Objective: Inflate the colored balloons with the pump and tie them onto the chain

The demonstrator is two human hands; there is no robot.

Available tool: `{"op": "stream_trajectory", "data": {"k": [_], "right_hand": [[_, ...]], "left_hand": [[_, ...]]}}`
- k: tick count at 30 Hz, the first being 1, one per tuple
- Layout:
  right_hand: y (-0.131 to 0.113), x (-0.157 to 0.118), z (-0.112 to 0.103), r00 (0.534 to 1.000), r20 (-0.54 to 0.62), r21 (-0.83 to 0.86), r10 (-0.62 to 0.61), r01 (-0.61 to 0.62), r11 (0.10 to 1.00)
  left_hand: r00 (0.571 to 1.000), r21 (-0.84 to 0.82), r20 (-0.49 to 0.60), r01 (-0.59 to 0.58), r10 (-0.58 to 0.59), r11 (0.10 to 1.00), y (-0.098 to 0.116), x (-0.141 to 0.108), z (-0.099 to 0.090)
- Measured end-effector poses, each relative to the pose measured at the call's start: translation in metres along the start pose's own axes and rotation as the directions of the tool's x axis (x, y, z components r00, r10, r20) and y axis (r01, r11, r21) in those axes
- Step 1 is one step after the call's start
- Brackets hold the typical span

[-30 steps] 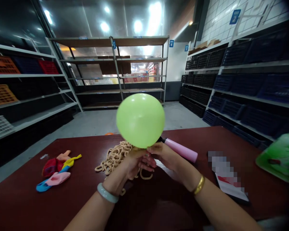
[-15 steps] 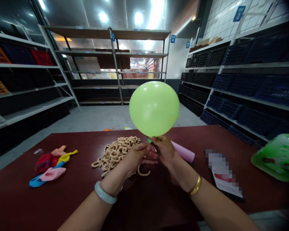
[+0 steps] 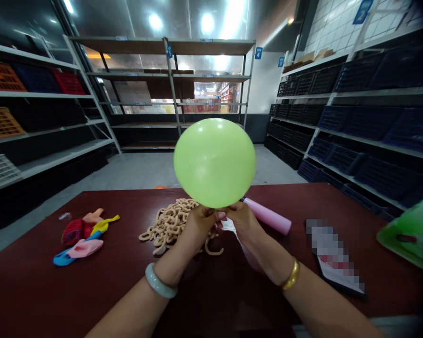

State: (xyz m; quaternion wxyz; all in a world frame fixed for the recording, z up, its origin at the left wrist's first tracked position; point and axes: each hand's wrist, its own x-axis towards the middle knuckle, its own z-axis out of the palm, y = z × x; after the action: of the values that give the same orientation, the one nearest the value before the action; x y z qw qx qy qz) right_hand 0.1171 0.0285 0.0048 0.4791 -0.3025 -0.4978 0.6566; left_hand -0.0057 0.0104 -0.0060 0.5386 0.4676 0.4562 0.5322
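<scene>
A blown-up light green balloon (image 3: 214, 162) stands upright above the table, its neck hidden behind my fingers. My left hand (image 3: 201, 224) is closed in a pinch at the balloon's base, and my right hand (image 3: 240, 218) pinches there from the other side, fingertips nearly touching. Behind my left hand lies a heap of beige ring-shaped pieces (image 3: 172, 225). A pink cylinder with a dark tip (image 3: 270, 217), which looks like a hand pump, lies just beyond my right hand. Below the fingers shows a pale strip (image 3: 229, 224) that I cannot make out.
On the dark red table (image 3: 102, 295) at left lie several limp balloons (image 3: 84, 248) in different colours. A phone-like slab (image 3: 334, 263), partly blurred out, and a green plastic package (image 3: 409, 234) are at right. Shelves with crates (image 3: 377, 126) stand around.
The balloon has shifted slightly left and looks larger in view. My left fingers, loosely bent below it before, now pinch at its base beside my right hand. The camera has turned slightly left.
</scene>
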Motion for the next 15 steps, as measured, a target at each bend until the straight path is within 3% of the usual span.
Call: {"op": "stream_trajectory", "data": {"k": [3,6,8,11,13,15], "right_hand": [[0.002,0.002,-0.004,0.998,-0.039,-0.019,-0.049,0.048,0.999],[0.005,0.006,-0.012,0.996,-0.001,-0.02,-0.094,0.094,0.995],[0.005,0.007,-0.017,0.996,0.015,-0.009,-0.083,0.083,0.997],[0.003,0.007,-0.021,0.995,0.008,-0.009,-0.099,0.099,0.995],[0.001,0.007,-0.019,0.988,0.012,-0.034,-0.152,0.153,0.988],[-0.001,0.008,-0.013,0.981,0.035,-0.052,-0.188,0.19,0.98]], "left_hand": [[1.0,0.064,-0.026,0.003,-0.002,0.998,-0.004,0.0,-0.001],[0.999,0.155,0.025,-0.035,0.031,0.987,-0.005,-0.001,-0.002],[0.985,0.269,0.084,-0.167,0.15,0.948,-0.002,-0.004,-0.002],[0.908,0.448,0.181,-0.418,0.377,0.79,0.009,-0.01,-0.002],[0.872,0.485,0.214,-0.487,0.441,0.727,0.016,-0.014,-0.002],[0.886,0.42,0.202,-0.464,0.418,0.78,0.021,-0.016,-0.004]]}}
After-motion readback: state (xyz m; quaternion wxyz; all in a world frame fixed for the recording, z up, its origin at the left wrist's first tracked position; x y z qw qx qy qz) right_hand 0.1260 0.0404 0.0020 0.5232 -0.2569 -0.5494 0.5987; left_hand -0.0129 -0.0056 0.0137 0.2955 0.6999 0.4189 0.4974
